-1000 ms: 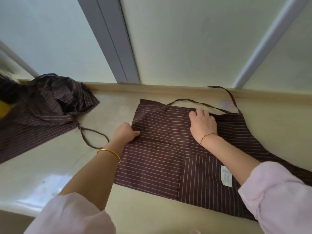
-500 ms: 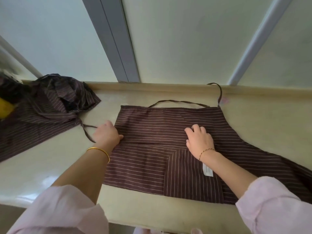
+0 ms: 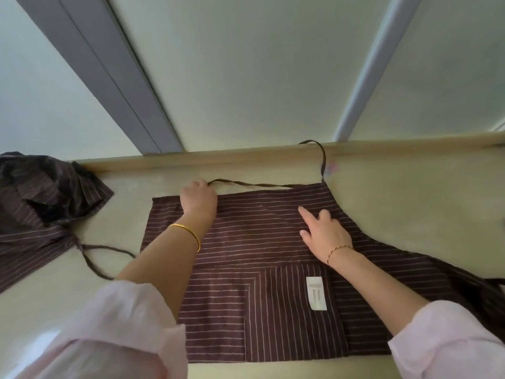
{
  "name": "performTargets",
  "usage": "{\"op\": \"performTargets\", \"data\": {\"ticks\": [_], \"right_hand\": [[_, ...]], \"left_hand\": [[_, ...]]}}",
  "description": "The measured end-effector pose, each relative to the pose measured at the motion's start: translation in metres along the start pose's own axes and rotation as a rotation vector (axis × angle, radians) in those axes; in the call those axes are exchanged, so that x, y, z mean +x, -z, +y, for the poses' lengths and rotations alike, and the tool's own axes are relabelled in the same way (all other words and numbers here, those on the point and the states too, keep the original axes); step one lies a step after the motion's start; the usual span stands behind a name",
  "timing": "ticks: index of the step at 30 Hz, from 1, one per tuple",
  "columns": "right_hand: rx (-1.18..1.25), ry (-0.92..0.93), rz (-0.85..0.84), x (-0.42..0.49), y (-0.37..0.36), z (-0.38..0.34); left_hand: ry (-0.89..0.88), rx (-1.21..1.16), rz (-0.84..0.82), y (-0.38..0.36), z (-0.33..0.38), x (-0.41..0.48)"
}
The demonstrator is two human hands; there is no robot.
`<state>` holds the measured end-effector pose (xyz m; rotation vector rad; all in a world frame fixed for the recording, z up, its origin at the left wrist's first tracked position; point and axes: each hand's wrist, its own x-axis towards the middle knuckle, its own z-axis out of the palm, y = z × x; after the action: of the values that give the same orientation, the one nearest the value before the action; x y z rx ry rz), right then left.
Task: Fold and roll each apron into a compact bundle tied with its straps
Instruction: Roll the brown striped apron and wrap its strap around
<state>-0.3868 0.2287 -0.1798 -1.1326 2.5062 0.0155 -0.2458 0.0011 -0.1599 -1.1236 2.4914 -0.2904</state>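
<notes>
A brown striped apron (image 3: 254, 242) lies folded flat on the pale counter (image 3: 410, 203), with a white label (image 3: 316, 293) showing near its front right. Its thin brown strap (image 3: 262, 185) runs along the far edge and loops up over the counter's back ledge. My left hand (image 3: 199, 199) sits at the apron's far left edge with curled fingers at the end of the strap; whether it grips the strap I cannot tell. My right hand (image 3: 323, 232) rests flat on the apron's upper right part, fingers spread.
A heap of more brown striped aprons (image 3: 41, 203) lies at the left, one strap (image 3: 95, 255) trailing over the counter toward the flat apron. Pale wall panels with grey frames (image 3: 109, 86) rise behind the back ledge. The counter's front edge is near my body.
My left hand has moved from the apron's left side up to its far edge at the strap. My right hand slid right and opened flat. The view has shifted closer.
</notes>
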Motion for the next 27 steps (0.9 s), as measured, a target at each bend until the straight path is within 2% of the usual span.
{"op": "performTargets", "data": {"ticks": [3, 5, 8, 11, 17, 19, 22, 23, 27], "right_hand": [[0.028, 0.009, -0.020, 0.004, 0.000, 0.001], [0.044, 0.003, -0.029, 0.004, 0.000, 0.002], [0.023, 0.000, -0.012, 0.002, -0.001, 0.003], [0.011, -0.007, -0.021, 0.002, -0.002, 0.002], [0.014, -0.050, -0.077, 0.006, 0.003, -0.003], [0.021, -0.057, -0.105, 0.007, 0.005, -0.003], [0.035, -0.057, -0.144, 0.010, 0.007, -0.005], [0.042, -0.060, -0.144, 0.011, 0.008, -0.005], [0.061, -0.061, -0.116, 0.007, 0.007, -0.008]], "left_hand": [[0.141, -0.305, 0.078, 0.013, -0.007, 0.024], [0.117, -0.495, 0.158, 0.027, -0.007, 0.040], [0.084, -0.428, 0.033, 0.036, -0.001, 0.041], [0.138, -0.379, -0.078, 0.017, 0.000, 0.035], [0.293, -0.550, -0.040, 0.007, 0.004, 0.027], [0.232, -0.682, 0.065, 0.021, 0.011, 0.034], [0.048, -0.876, 0.332, 0.055, 0.023, 0.044], [-0.010, -0.849, 0.378, 0.064, 0.026, 0.044], [-0.074, -0.526, 0.375, 0.065, 0.042, 0.029]]}}
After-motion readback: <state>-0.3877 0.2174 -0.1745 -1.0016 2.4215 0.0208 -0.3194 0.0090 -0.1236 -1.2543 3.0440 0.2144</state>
